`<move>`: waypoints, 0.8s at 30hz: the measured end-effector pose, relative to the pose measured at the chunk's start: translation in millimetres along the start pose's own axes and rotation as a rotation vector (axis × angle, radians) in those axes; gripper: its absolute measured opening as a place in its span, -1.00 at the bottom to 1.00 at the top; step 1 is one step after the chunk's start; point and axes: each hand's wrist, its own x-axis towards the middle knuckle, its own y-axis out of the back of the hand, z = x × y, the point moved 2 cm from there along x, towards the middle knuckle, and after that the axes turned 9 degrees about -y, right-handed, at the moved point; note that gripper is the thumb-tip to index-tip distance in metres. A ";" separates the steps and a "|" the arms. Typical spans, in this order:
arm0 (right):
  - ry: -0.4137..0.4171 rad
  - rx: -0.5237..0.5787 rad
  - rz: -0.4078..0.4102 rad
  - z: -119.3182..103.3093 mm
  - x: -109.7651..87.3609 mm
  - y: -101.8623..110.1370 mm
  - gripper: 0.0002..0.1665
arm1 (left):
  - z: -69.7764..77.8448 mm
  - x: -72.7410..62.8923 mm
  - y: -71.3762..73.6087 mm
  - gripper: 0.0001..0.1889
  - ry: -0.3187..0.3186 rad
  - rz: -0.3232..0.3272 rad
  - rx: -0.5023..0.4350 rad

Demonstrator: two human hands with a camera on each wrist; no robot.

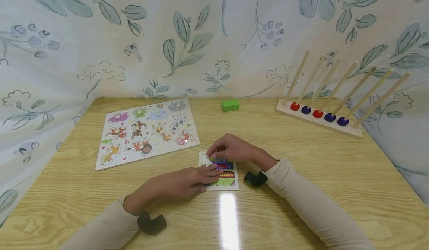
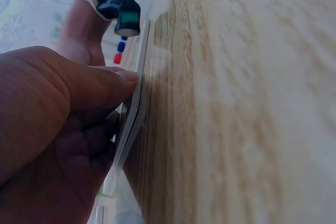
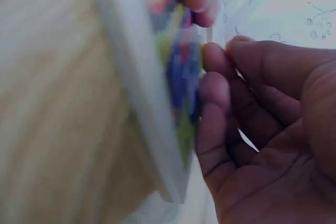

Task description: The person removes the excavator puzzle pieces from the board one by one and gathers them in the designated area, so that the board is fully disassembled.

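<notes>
A small square jigsaw puzzle in a white tray [image 1: 237,181] lies on the table, its picture blue, orange, red and green. The upper left part of the tray shows bare white. My left hand [image 1: 182,181] rests on the puzzle's left side with fingers extended; in the left wrist view its thumb lies along the tray edge [image 2: 131,108]. Over the upper left part, my right hand [image 1: 232,149] pinches a jigsaw piece [image 1: 210,160], mostly hidden by the fingertips. The right wrist view shows the thumb and index finger [image 3: 215,59] together beside the coloured picture [image 3: 181,87].
An animal peg puzzle board [image 1: 125,133] lies at the back left. A green block [image 1: 230,105] stands near the back edge. At the back right is a wooden rack [image 1: 321,120] with upright sticks and several red and blue rings. Patterned cloth [image 1: 214,37] hangs behind the table.
</notes>
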 end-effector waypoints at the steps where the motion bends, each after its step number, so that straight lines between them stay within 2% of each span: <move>1: 0.003 0.003 0.004 0.6 0.2 -0.5 -0.82 | 0.0 0.2 -0.1 -0.54 0.000 0.001 0.002; 13: 0.052 0.005 0.035 0.5 0.8 -3.5 -0.86 | 1.5 1.3 -0.6 -0.55 -0.007 -0.005 0.024; 19: 0.040 0.017 0.043 1.3 -0.6 -2.7 -0.84 | 1.8 0.8 -0.3 -0.55 -0.005 0.000 0.019; 24: 0.008 0.027 0.092 4.4 -1.1 -2.1 -0.81 | 2.4 -0.1 -0.1 -0.54 0.001 0.008 0.023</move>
